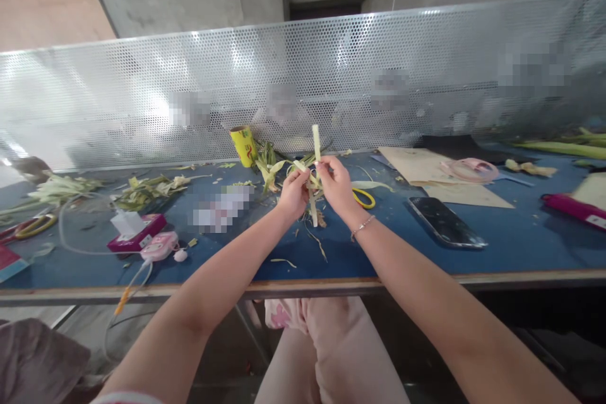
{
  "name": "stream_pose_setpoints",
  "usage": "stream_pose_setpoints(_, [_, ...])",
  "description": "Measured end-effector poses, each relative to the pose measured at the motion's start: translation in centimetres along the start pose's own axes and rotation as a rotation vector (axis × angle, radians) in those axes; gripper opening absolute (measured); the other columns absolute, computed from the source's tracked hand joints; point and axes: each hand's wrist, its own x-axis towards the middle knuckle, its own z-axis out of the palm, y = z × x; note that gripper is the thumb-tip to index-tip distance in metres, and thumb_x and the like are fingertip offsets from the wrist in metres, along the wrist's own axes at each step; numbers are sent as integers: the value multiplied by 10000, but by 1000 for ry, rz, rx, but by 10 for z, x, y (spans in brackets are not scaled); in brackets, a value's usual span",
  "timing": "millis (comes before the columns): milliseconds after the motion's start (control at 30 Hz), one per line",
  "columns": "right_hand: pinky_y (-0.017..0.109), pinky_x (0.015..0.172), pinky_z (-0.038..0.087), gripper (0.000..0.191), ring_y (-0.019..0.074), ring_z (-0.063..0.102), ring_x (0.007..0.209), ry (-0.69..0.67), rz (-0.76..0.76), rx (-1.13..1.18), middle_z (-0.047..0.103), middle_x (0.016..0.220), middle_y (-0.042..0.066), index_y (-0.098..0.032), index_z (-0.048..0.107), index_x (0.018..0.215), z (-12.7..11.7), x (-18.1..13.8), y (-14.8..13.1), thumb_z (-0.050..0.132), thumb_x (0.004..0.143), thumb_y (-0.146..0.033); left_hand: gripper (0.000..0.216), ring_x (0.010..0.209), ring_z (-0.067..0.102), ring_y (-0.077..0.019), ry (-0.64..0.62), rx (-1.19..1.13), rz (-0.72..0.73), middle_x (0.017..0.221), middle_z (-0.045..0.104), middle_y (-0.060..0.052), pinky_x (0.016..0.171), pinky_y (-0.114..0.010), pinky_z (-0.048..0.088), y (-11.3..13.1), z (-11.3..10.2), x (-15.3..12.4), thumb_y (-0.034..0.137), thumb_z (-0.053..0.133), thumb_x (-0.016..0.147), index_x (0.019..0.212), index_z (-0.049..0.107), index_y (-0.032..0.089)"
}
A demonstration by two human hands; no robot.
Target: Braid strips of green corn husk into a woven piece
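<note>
Above the middle of the blue table, my left hand (294, 194) and my right hand (337, 184) meet with their fingers closed on pale green leaf strips (316, 142). One flat strip stands upright, its top end rising above my right fingertips and its lower end hanging below the hands. My left fingers pinch a second strip that crosses it. How the strips join is partly hidden by the fingers. Scissors with a yellow handle (363, 198) lie just right of my right hand. Behind the hands are a leaning yellow cup (243, 146) and loose green leaves (269, 170).
A perforated metal screen (303, 63) runs along the table's back. To the right lie a phone (445, 222), brown paper (466, 196) and a pink tape roll (469, 170). At left are leaf piles (150, 192), a purple box (137, 232) and a cable crossing the table.
</note>
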Motion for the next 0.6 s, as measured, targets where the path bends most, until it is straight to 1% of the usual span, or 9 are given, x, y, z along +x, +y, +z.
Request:
stream_pose_setpoints(100, [277,616,361,169,136,425,636,-23,-3,-1,490,714,-7,-236,574,823,3,0,3,564,809,-404,200,425,385,-34,83,75,35,532,413,71,432,-177,298,1,1,1,238,610,796,707,440,180])
stream_pose_setpoints(200, [274,606,354,169,140,429,645,-32,-2,19,506,731,-2,-237,590,823,3,0,7,581,798,-404,187,415,345,-37,147,157,59,538,383,73,426,-186,259,0,-2,5,271,584,817,735,434,194])
stream_pose_setpoints(267, [275,607,356,165,139,428,639,-46,-8,22,511,726,-2,-235,594,815,3,0,8,575,803,-398,205,424,328,-42,194,219,117,538,348,71,434,-191,247,-2,-5,8,279,556,839,722,408,198])
stream_pose_setpoints(333, [279,622,367,161,139,437,646,-54,-17,22,517,730,-1,-234,593,813,3,0,8,565,811,-393,220,452,333,-49,222,286,195,547,329,65,457,-193,267,-3,-8,9,275,538,856,712,390,200])
stream_pose_setpoints(433, [284,650,386,157,146,459,673,-44,-14,28,524,736,1,-235,588,814,4,-1,8,569,809,-391,177,523,392,-66,209,349,240,592,383,51,511,-199,320,-3,-9,6,284,539,863,753,422,209])
stream_pose_setpoints(500, [286,661,394,157,151,469,687,-38,-3,33,529,740,3,-235,585,812,4,-1,8,573,804,-392,145,552,417,-76,197,359,225,614,413,45,526,-206,332,-3,-8,2,291,545,863,790,443,217])
stream_pose_setpoints(600, [285,674,403,148,152,484,708,-48,-13,29,546,768,8,-235,581,819,6,-2,7,561,809,-381,134,530,404,-77,180,310,190,609,407,49,505,-211,317,-5,-5,-3,317,546,867,838,448,230])
